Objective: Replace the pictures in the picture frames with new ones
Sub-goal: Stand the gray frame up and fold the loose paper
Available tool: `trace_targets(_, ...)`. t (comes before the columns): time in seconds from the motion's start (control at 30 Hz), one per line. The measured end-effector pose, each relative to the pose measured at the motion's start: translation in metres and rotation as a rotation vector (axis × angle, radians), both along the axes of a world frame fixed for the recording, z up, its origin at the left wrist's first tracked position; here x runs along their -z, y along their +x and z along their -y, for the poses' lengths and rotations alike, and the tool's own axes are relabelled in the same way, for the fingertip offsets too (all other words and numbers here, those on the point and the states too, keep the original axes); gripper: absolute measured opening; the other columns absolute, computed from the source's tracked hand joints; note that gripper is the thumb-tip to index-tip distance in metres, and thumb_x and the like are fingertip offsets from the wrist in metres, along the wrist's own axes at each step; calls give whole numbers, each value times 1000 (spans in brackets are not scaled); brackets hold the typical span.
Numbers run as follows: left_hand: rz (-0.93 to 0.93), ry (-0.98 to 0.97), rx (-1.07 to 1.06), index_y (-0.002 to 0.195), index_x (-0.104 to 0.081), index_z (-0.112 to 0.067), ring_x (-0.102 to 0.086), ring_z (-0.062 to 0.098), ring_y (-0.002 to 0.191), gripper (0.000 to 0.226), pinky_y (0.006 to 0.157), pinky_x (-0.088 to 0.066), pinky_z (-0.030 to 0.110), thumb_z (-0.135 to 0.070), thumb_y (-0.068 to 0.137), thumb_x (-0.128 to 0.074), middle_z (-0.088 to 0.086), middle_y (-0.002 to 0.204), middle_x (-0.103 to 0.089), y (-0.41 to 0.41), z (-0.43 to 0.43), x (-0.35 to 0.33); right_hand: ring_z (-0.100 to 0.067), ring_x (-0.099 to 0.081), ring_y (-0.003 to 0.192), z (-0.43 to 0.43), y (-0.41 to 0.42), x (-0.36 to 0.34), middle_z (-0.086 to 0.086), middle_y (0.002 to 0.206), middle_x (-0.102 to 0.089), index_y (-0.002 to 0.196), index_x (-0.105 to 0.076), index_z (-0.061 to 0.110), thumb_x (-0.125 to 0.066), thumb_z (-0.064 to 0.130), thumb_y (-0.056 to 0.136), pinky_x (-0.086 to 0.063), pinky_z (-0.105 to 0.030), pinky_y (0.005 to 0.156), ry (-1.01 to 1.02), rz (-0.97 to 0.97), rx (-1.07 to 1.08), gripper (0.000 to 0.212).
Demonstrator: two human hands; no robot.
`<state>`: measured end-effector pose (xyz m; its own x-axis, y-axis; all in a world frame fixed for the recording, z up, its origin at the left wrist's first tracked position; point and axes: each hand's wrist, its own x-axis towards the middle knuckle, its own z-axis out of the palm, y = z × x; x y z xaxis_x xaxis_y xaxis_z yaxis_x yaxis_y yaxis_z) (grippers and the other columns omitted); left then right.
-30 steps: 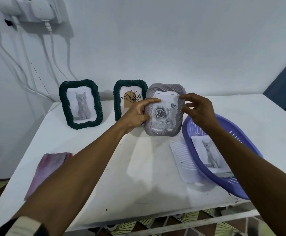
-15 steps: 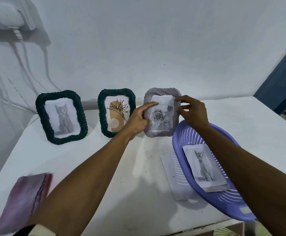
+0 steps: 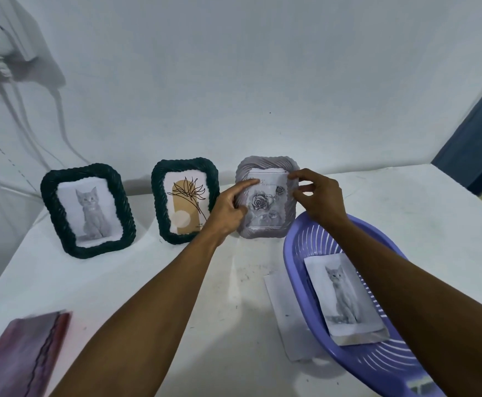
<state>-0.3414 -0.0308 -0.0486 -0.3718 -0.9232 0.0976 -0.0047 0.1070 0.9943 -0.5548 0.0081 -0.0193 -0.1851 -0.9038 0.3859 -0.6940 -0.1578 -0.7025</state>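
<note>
Across the table [image 3: 148,282]: three frames stood in a row near the back wall, with a basket at the right front and a reddish cloth [image 3: 25,356] at the left front corner.
Basket [image 3: 383,365]: purple, ribbed and shallow; it held one loose cat print [image 3: 344,296] lying face up. A white sheet [image 3: 280,305] lay on the table, partly tucked under its left rim.
Green frames: the left frame [image 3: 50,204] held a cat picture and the middle frame [image 3: 158,202] a plant drawing. Both stood upright and untouched.
Grey frame [image 3: 265,234]: the task's thing in hand, upright at the right end of the row just behind the basket, with its foot apparently on the table.
Left hand [image 3: 228,207]: index finger stretched onto the picture's upper left corner, thumb on the frame's left border, other fingers curled at that edge, steadying the frame.
Right hand [image 3: 320,196]: thumb and forefinger nipped together at the picture's upper right corner, remaining fingers loosely bent.
Rose picture [image 3: 265,202]: sat in the grey frame's opening, its top edge level with the fingertips.
Step in hand: probably seating or squaring the rose picture in its frame; whether it was going in or coming out could not be told.
Next move: likely calls for even pressure at both top corners while the frame is braced, since it could tip backward.
</note>
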Motion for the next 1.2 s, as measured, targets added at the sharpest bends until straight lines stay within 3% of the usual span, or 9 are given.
trace_targets(0.2,28,-18,0,125,-62,-31,-53,16,124,66,91,-55,33,20,87,-48,1,140,-51,3,-3,1,-5,-70,79,1,-1,-1,15,98,-69,102,-69,31,-69,10,80,-45,-8,68,2,-68,-32,30)
trace_targets(0.4,93,-107,-89,132,-57,-35,-43,12,132,65,102,-49,34,11,86,-58,-5,144,-43,5,-12,3,-8,-71,85,-2,1,0,16,106,-68,107,-68,32,-71,12,81,-54,-26,79,6,-76,-44,32)
trace_targets(0.5,195,-185,-133,140,-44,-39,-22,9,142,70,108,-33,20,0,86,-65,-3,158,-23,4,-25,-3,-11,-69,94,-5,1,2,8,119,-67,110,-69,31,-73,16,80,-54,-30,84,-67,-127,-21,34)
trace_targets(0.63,308,-237,-195,146,-35,-38,-8,-1,137,72,106,-25,22,-11,88,-68,-3,163,-4,1,-44,-8,-17,-58,104,-14,5,2,-4,124,-56,115,-68,27,-72,22,81,-46,-29,83,-169,-228,16,34)
trace_targets(0.77,397,-395,-218,140,-46,-23,-28,12,141,59,104,-19,2,-12,86,-66,2,153,-33,10,-82,12,-13,-51,76,-52,14,-1,-3,98,-50,111,-71,25,-70,24,84,-46,-27,67,-122,-201,-84,27)
trace_targets(0.8,435,-396,-185,137,-49,-20,-36,16,136,54,102,-24,3,-14,86,-66,3,145,-41,13,-96,22,-12,-50,73,-66,16,0,-2,96,-50,112,-70,26,-70,27,85,-45,-27,66,-50,-218,-140,27)
trace_targets(0.9,625,-316,-53,138,-48,-21,-43,18,131,55,110,-34,25,-29,87,-67,0,141,-48,21,-129,44,-6,-51,76,-100,19,6,4,98,-46,117,-66,32,-67,42,84,-41,-23,68,152,-306,-230,34)
trace_targets(1.03,854,-335,55,151,-22,-27,-32,20,141,84,118,-24,38,-52,83,-66,-2,154,-34,13,-148,47,-6,-60,80,-125,22,12,5,112,-48,127,-56,41,-66,54,81,-45,-19,74,295,-326,-250,49)
trace_targets(1.2,973,-320,94,152,-2,-30,-24,18,145,110,120,-9,49,-72,71,-63,-3,156,-30,1,-150,50,-11,-69,77,-132,21,11,1,127,-56,132,-52,39,-68,45,84,-49,-24,79,356,-284,-214,51)
